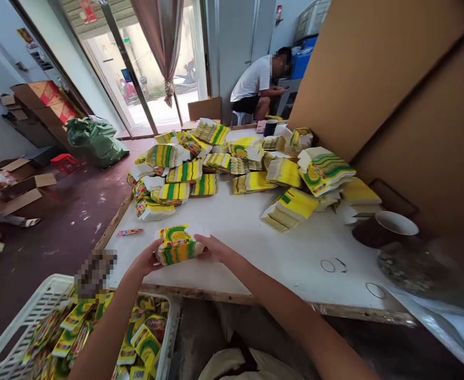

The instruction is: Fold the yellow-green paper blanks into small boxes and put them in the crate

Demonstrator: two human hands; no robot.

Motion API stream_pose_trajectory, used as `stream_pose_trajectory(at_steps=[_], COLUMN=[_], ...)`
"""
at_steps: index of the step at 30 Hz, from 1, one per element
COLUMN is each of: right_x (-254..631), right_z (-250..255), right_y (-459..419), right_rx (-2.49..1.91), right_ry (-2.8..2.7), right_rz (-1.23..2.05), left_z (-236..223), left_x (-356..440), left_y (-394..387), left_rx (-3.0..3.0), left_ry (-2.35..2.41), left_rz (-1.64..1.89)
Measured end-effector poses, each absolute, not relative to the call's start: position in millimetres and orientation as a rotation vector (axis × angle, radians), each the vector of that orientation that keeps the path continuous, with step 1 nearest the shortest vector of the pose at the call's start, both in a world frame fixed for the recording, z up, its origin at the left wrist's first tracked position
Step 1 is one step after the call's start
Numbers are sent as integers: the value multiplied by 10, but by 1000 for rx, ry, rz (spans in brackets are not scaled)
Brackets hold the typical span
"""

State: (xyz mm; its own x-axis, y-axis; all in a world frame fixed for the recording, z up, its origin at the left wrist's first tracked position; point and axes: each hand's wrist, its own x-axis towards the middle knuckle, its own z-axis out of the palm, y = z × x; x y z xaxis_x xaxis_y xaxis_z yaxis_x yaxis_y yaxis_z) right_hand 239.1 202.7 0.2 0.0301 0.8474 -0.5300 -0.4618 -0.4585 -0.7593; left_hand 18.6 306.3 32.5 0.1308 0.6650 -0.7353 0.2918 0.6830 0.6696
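A stack of yellow-green flat packets [177, 245] stands on its edge on the white table [255, 237], near the front. My left hand [147, 260] presses its left side with the fingers wrapped on it. My right hand [212, 248] grips the right side the same way. Both hands squeeze the stack between them just above the tabletop.
Many bundles of the same packets [251, 158] are heaped across the far half of the table. A white crate [29, 311] with folded packets sits low at my left. A bowl [397, 224] and tall cardboard [414, 89] stand on the right. A seated person [259, 87] is at the back.
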Motion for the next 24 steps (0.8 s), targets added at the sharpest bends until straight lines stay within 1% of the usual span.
stream_pose_trajectory(at_steps=[6, 10, 13, 17, 24], right_x=[2561, 2782, 2987, 3209, 3336], right_z=[-95, -86, -117, -232, -249], right_y=[1424, 1148, 973, 787, 592], right_rx=[-1145, -1081, -1054, -1139, -1243], right_ry=[-425, -471, -581, -826, -969], right_rz=[1443, 1340, 1271, 1186, 1106], left_z=[257, 247, 194, 23, -188], left_x=[524, 771, 888, 914, 779], left_y=[2751, 2577, 2455, 2308, 2198], left_rx=[947, 1013, 1113, 1291, 1674], left_ry=[1324, 1208, 1033, 880, 919], left_rz=[354, 445, 548, 634, 576])
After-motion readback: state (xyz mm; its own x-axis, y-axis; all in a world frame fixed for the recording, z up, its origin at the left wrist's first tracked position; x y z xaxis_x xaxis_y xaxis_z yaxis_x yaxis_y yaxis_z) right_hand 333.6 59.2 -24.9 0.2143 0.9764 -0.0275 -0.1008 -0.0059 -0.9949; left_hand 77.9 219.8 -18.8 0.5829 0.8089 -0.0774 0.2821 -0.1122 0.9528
